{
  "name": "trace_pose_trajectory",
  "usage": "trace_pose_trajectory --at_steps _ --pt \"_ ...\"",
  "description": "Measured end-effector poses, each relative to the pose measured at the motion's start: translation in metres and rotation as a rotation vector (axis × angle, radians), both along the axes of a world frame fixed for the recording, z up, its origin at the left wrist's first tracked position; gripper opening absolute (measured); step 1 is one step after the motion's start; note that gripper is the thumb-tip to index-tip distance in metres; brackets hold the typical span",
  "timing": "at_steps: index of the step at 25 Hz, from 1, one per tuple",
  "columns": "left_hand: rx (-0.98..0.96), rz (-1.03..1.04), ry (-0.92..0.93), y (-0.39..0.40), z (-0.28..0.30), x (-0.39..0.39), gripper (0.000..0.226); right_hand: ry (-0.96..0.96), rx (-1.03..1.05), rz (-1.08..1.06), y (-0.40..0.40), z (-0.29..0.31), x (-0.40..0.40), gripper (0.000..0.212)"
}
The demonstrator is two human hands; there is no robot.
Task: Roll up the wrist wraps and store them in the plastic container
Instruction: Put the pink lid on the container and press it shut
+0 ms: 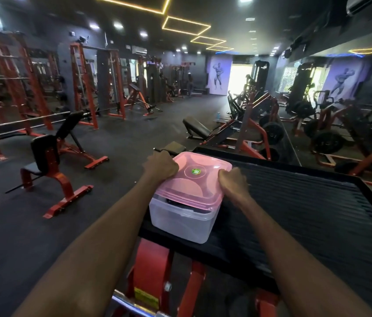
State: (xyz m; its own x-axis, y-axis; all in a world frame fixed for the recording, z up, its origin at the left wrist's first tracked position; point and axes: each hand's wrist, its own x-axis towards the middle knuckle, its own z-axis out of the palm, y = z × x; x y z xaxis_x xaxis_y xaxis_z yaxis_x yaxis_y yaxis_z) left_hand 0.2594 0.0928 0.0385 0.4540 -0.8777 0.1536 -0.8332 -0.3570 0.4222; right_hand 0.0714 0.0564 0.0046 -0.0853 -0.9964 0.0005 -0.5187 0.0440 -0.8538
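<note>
plastic container (181,219) | clear, upright, on black ribbed platform (306,202) | pink lid (194,179) on (dark contents inside, indistinct)

Translucent plastic container (180,221), glossy pink lid (194,177)

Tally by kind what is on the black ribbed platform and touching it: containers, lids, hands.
Plastic container: 1
Pink lid: 1, on the container
Hands: 2, left hand and right hand, both on the lid's edges
Total: 4
</note>
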Motion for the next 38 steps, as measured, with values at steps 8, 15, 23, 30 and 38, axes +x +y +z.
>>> trace_pose_trajectory --at_steps 8,15,23,30,38 --pt "0.000 -0.029 -0.048 -0.006 -0.014 0.003 0.040 0.261 -0.027 0.015 0.003 -0.006 0.003 0.055" --pt "0.021 -0.028 0.110 -0.007 -0.021 0.005 0.043 0.289 0.055 0.038 0.002 -0.003 0.009 0.065" --pt "0.025 -0.012 0.146 -0.013 -0.029 0.008 0.041 -0.074 0.159 0.053 -0.007 -0.020 0.011 0.074" --pt "0.018 -0.048 0.096 -0.023 -0.023 -0.007 0.035 -0.131 0.070 -0.016 0.000 -0.015 -0.002 0.031" --pt "-0.020 -0.208 0.176 -0.062 0.006 -0.106 0.035 -0.037 0.037 -0.177 -0.042 0.016 -0.097 0.061"
